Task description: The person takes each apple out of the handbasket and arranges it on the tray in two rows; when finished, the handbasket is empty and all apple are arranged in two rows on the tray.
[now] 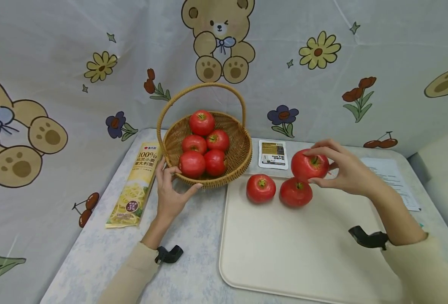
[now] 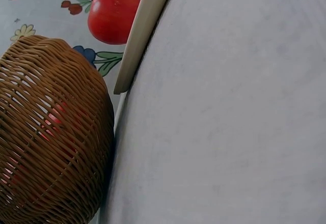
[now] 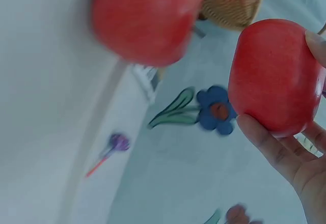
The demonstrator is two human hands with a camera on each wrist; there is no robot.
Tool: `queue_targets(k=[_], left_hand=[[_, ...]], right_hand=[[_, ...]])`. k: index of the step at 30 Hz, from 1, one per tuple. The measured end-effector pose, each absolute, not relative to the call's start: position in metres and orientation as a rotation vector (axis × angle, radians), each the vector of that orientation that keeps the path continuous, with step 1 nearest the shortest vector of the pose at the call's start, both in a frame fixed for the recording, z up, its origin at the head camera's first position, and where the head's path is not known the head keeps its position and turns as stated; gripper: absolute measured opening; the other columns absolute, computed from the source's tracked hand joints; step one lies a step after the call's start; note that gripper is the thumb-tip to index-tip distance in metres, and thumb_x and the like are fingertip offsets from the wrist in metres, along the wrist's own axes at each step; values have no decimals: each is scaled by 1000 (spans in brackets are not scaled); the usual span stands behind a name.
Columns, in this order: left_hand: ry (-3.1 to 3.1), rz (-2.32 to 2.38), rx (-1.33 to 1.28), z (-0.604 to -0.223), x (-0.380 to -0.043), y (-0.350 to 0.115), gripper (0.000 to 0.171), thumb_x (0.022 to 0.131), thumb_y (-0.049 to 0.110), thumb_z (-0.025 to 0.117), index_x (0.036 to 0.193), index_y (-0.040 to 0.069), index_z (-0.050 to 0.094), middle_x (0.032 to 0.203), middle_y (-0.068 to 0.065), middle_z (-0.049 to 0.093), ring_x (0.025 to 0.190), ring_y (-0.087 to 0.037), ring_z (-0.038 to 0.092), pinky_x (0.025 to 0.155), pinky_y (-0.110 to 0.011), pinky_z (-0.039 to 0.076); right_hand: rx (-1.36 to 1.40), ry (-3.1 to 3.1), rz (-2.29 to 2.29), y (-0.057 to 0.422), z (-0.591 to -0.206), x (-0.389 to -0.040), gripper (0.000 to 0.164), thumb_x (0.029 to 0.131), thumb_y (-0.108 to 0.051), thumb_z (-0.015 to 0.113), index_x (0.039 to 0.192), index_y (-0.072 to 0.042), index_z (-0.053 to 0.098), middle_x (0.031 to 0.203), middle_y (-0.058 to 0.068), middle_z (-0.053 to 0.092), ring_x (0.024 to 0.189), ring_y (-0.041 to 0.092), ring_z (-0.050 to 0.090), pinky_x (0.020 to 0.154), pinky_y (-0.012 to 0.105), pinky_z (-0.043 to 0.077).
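In the head view my right hand (image 1: 343, 169) grips a red apple (image 1: 308, 165) between thumb and fingers, lifted above the tray. The right wrist view shows this apple (image 3: 275, 76) close up, held clear of the others. Below it on the tray (image 1: 284, 253) sit two more red apples, one at the left (image 1: 261, 188) and one partly covered by the held one (image 1: 295, 193). My left hand (image 1: 171, 195) holds the front left rim of a handled wicker basket (image 1: 241, 147), with several red apples (image 1: 202, 122) inside. The left wrist view shows the basket's woven side (image 2: 56, 127).
Left of the basket lies a yellow pasta packet (image 1: 136, 185). A small white-framed packet (image 1: 273, 154) is behind the tray, and a printed sheet (image 1: 391, 179) lies at the right. A lollipop (image 3: 119, 141) shows beside the tray. A patterned cloth (image 1: 277, 55) hangs behind the table.
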State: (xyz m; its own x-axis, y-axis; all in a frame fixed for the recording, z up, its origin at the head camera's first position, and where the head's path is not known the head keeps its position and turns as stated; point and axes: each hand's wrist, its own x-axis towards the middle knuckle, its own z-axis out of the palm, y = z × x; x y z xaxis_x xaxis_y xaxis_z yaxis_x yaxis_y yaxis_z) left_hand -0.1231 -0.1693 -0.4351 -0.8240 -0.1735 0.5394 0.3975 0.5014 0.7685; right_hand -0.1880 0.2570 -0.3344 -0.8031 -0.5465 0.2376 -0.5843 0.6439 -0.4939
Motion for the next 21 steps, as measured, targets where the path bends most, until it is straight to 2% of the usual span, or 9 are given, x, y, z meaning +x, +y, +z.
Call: queue_targets(k=[4, 6, 11, 15, 21], left_hand=[[-2192, -1296, -171, -449, -130, -175, 58, 66, 4, 90, 103, -4, 46, 154, -27, 17, 148, -38, 13, 97, -55, 46], [-2191, -1291, -167, -453, -131, -176, 58, 65, 4, 90, 103, -3, 46, 154, -27, 17, 148, -38, 13, 97, -55, 46], [-2173, -1315, -167, -442, -126, -170, 56, 66, 2, 88, 101, -5, 45, 152, -31, 18, 147, -43, 14, 97, -61, 44], [-2178, -1327, -161, -438, -123, -169, 55, 67, 3, 87, 102, -5, 45, 153, -31, 17, 147, -42, 15, 99, -60, 44], [-2181, -1311, -168, -438, -123, -168, 56, 66, 2, 88, 102, -8, 46, 152, -30, 18, 147, -40, 15, 96, -58, 45]], right_hand=[[843, -2805, 838, 290, -355, -172, 73, 58, -3, 93, 124, -11, 63, 125, 9, 52, 109, -4, 40, 66, 14, 51], [832, -2798, 832, 304, -366, -165, 72, 58, -3, 93, 124, -11, 63, 123, 10, 52, 108, -9, 37, 64, 14, 52], [788, -2797, 855, 327, -395, -154, 70, 60, -3, 92, 123, -11, 63, 121, 8, 53, 108, -9, 38, 62, 14, 52], [729, -2843, 903, 337, -411, -151, 69, 62, -4, 92, 124, -12, 63, 121, 6, 52, 107, -8, 40, 62, 15, 53], [766, -2869, 903, 342, -422, -154, 67, 66, -9, 90, 126, -12, 60, 123, 10, 51, 109, -10, 38, 63, 17, 54]])
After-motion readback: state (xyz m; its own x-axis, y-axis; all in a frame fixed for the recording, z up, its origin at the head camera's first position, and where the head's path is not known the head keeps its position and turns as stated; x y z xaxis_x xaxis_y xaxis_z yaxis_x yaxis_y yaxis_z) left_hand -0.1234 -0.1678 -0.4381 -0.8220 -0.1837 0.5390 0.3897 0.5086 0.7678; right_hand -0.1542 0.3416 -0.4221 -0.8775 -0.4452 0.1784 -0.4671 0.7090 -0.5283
